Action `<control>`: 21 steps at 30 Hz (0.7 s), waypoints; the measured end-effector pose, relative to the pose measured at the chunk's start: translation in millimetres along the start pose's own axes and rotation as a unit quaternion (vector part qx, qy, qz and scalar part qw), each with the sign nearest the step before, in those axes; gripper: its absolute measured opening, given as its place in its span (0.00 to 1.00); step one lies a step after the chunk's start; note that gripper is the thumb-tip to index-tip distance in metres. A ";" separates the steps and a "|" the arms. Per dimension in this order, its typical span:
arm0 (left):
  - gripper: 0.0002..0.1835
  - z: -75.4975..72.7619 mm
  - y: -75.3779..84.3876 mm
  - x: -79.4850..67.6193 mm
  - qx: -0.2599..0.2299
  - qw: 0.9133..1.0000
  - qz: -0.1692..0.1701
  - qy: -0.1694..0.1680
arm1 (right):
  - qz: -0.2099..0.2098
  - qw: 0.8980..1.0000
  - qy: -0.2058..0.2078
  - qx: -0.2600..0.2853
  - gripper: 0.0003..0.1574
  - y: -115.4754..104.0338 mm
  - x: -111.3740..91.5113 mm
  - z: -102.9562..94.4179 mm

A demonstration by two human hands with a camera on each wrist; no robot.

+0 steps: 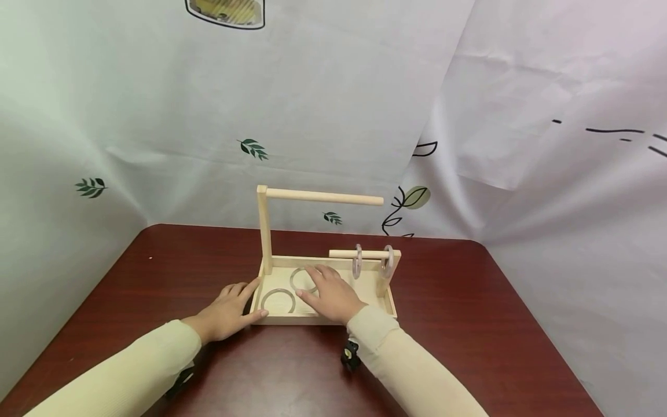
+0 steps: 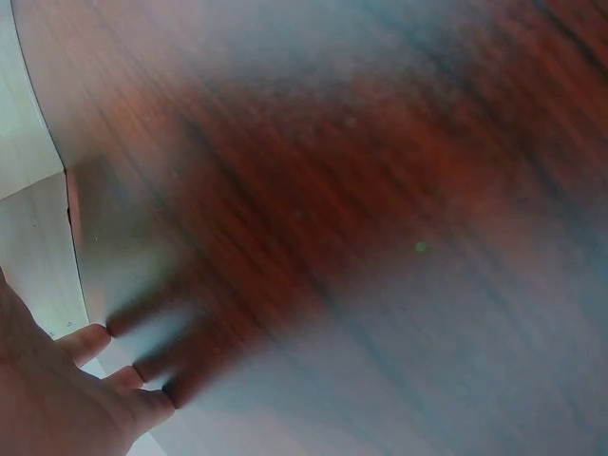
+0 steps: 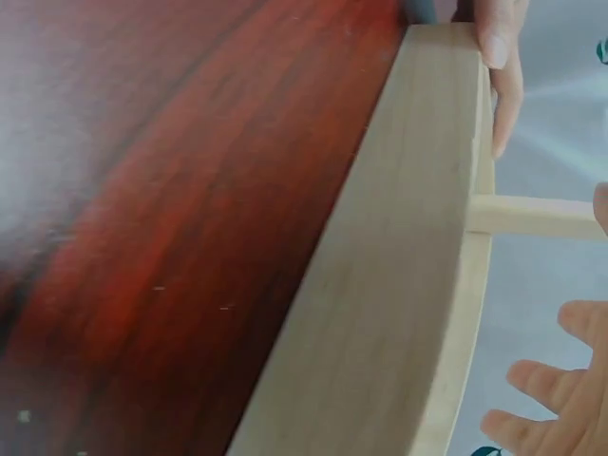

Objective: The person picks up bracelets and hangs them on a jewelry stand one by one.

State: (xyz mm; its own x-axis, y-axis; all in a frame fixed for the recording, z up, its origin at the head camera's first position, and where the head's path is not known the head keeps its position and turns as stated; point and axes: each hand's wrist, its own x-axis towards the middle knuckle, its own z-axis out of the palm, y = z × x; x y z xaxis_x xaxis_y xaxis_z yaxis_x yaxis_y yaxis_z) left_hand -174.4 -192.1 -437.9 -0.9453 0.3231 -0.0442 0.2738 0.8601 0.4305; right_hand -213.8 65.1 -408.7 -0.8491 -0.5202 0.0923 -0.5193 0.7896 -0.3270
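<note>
A light wooden bangle stand has a shallow tray (image 1: 307, 320) at its base. Two pale translucent bangles lie inside: one bangle (image 1: 278, 290) at the front left, another bangle (image 1: 291, 278) behind it, partly covered by my right hand (image 1: 330, 294). That hand reaches over the tray with its fingers spread, fingertips right at the rear bangle. My left hand (image 1: 224, 311) rests at the tray's left front corner, thumb on the front edge, index finger along the left side. Two more bangles, a left one (image 1: 355, 268) and a right one (image 1: 389, 255), hang on the low rod (image 1: 339, 253).
On the stand's left, a tall post (image 1: 264, 231) carries an upper rod (image 1: 323, 197) pointing right, with nothing on it. The stand sits on a dark red wooden table (image 1: 458, 324). White printed cloth (image 1: 333, 87) hangs behind the table and at both sides.
</note>
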 end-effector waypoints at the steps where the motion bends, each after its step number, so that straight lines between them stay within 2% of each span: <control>1: 0.46 -0.3 0.2 -0.1 -0.001 1.000 0.000 0.000 | 0.003 1.000 -0.006 0.004 0.38 -0.3 1.5 -0.8; 7: 0.46 -0.3 -0.1 0.1 -0.002 1.000 -0.003 -0.002 | 0.021 0.999 -0.039 0.025 0.39 -2.0 10.0 -5.4; 21: 0.47 0.7 -1.5 1.2 -0.008 1.000 -0.001 -0.001 | 0.037 0.995 -0.067 0.065 0.39 -0.6 26.7 -8.0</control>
State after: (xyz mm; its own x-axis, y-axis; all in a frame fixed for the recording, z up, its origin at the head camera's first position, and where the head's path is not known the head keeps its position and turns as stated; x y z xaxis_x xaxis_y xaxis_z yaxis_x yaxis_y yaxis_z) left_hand -175.8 -192.8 -439.3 -0.9455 0.3220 -0.0476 0.2684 0.8541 0.4456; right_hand -236.9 53.3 -398.5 -0.8587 -0.5088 -0.0605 -0.4323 0.7828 -0.4475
